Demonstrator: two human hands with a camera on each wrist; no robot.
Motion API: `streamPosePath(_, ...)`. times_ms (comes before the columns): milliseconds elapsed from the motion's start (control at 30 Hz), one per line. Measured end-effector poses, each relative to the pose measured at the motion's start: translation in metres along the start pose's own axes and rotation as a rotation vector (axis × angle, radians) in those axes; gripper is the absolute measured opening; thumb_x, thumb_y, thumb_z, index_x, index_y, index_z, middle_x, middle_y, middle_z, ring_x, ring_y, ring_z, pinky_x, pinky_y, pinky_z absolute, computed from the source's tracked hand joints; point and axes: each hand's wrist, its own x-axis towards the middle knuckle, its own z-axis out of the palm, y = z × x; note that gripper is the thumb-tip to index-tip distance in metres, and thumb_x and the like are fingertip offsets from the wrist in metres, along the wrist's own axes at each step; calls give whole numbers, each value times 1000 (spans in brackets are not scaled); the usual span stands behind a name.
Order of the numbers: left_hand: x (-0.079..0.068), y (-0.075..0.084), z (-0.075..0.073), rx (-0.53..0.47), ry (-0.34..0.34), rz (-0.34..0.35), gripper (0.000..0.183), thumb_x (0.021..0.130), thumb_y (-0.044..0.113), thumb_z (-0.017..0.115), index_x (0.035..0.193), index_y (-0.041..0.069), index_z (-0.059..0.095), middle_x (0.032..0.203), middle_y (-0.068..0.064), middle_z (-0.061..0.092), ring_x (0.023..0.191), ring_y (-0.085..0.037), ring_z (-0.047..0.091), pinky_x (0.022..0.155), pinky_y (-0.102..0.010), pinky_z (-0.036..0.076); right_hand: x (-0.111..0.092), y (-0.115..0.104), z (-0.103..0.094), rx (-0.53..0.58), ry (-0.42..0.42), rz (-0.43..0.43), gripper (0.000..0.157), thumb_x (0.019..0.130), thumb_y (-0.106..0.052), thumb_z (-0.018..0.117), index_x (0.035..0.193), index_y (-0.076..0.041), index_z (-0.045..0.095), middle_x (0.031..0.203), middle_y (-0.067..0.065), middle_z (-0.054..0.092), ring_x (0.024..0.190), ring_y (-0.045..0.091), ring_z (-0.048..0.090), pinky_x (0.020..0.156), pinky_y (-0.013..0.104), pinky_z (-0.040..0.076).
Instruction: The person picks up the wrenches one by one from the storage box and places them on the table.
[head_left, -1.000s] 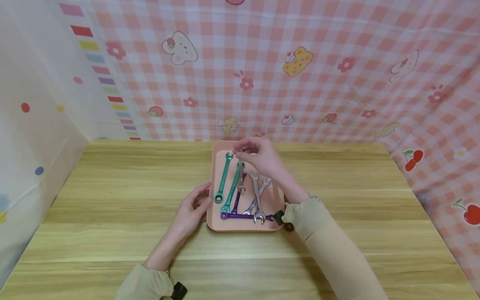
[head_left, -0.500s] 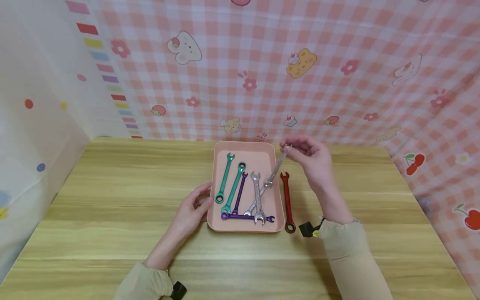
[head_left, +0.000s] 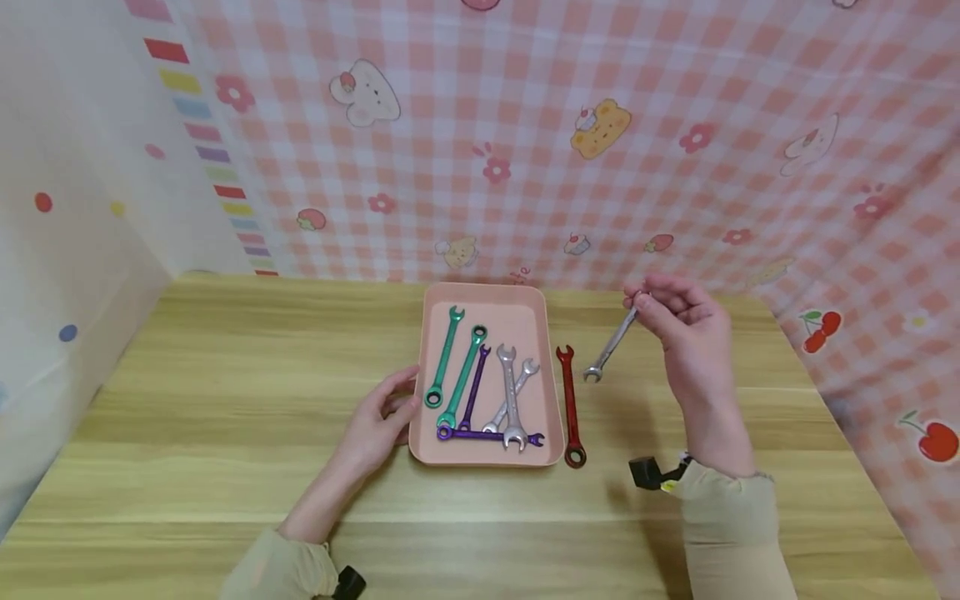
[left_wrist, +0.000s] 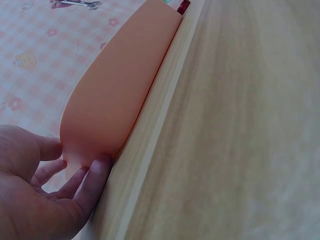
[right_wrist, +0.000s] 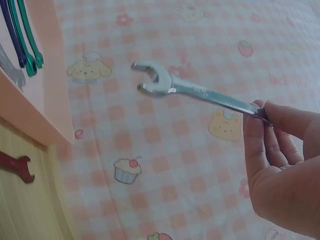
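Observation:
My right hand [head_left: 693,350] pinches one end of a silver wrench [head_left: 613,343], which hangs tilted above the table, right of the tray. In the right wrist view the wrench's open jaw end [right_wrist: 155,80] points away from my fingers. My left hand [head_left: 378,422] touches the outer left wall of the pink tray [head_left: 487,457] with relaxed fingertips. Inside the tray lie two green wrenches [head_left: 450,354], two purple wrenches [head_left: 475,387] and two silver wrenches [head_left: 512,400], some crossing one another. A red wrench [head_left: 571,404] lies on the table beside the tray's right wall.
The wooden table [head_left: 225,400] stretches to both sides of the tray. A pink checked cloth [head_left: 450,150] with printed animals and fruit hangs behind it and along the right. A pale cloth [head_left: 67,267] with coloured dots hangs at the left.
My right hand has lifted the silver wrench from over the tray and carried it right, past the red wrench. The left hand has stayed at the tray's left wall.

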Motion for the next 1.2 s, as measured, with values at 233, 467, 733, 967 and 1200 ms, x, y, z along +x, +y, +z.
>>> streamPosePath(233,0,1,-2,-3,-12,-10,52,110,8,50,162,13,41,155,-22,50,128,-33,62,82,-27,63,2,-3,-11,-73,7,9,27,96,16,61,100,-7,75,90,1,83,82,10,79,80,21,64)
streamPosePath(467,-1,3,-3,-3,-25,-15,53,110,10,50,162,14,40,156,-22,49,128,-34,62,81,-26,62,5,2,-26,-239,-78,89,26,98,10,65,101,-14,75,91,-5,83,86,5,79,83,19,63)
streamPosePath(733,-1,4,-2,12,-18,-26,53,110,11,52,162,15,41,156,-21,49,129,-34,61,78,-26,60,15,24,-43,-484,-268,354,18,102,-2,64,116,-13,67,93,-17,80,91,2,77,86,17,61)
streamPosePath(967,-2,3,-4,2,-19,-24,53,110,10,52,162,14,40,156,-22,49,129,-34,61,81,-27,62,20,53,-53,-673,-344,508,48,101,-7,67,142,13,50,91,-21,78,91,0,74,85,17,60)
streamPosePath(1200,-3,4,-3,-6,-26,-21,53,110,10,51,162,14,41,156,-22,49,129,-35,62,85,-31,65,21,74,-57,-785,-408,547,48,101,-3,65,144,12,51,121,27,75,94,5,74,86,20,62)
